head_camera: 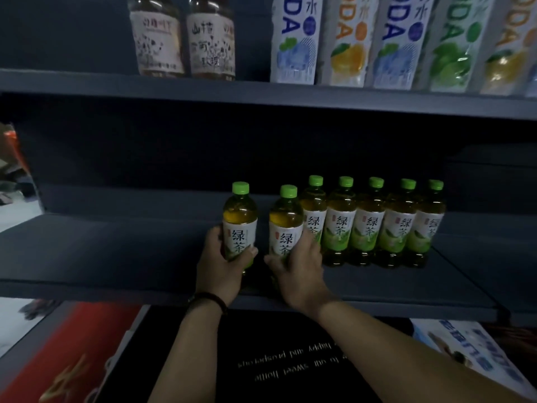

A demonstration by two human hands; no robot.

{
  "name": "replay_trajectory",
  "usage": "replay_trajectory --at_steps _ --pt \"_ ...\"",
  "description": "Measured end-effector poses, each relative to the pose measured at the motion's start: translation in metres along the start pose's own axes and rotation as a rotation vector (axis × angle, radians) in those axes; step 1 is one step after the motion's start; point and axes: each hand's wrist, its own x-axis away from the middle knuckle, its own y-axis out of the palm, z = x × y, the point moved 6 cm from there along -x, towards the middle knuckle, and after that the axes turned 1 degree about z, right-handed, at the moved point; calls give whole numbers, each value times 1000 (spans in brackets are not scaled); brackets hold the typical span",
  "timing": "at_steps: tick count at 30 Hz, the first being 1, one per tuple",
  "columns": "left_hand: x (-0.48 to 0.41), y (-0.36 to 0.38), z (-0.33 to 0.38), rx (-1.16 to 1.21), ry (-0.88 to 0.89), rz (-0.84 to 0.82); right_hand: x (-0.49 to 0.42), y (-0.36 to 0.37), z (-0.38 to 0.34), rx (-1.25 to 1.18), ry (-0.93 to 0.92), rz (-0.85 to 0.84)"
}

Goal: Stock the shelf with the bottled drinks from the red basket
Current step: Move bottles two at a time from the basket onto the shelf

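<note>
Standing in a row at centre right of the shelf [116, 257], five tea bottles [369, 228] look stocked, while the left hand [223, 266] grips the left bottle [239, 225] and the right hand [300, 266] grips the right bottle [286, 225] just beside them; the red basket is out of view, so the remainder is unknown.

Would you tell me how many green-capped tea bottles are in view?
7: one bottle gripped by the left hand, one by the right hand, five in a row right of them on the shelf. Others may hide behind.
</note>
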Motion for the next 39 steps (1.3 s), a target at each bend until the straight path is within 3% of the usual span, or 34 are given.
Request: replay_trajectory --at_steps 2,6,12,27,34,39 --pt "-6 0 2 -19 -26 -10 3 -4 3 137 1 -19" --pt "-15 5 10 -64 -42 -60 -9 -4 3 138 50 -41" --pt "-11 4 1 -111 -43 16 -9 6 2 99 99 77" --pt "-21 29 -3 -150 -23 159 -23 13 15 99 286 190" --pt "-28 33 -4 -175 -43 151 -30 6 21 127 258 105" --pt "-16 32 3 -247 -52 95 -13 -23 19 172 127 31"
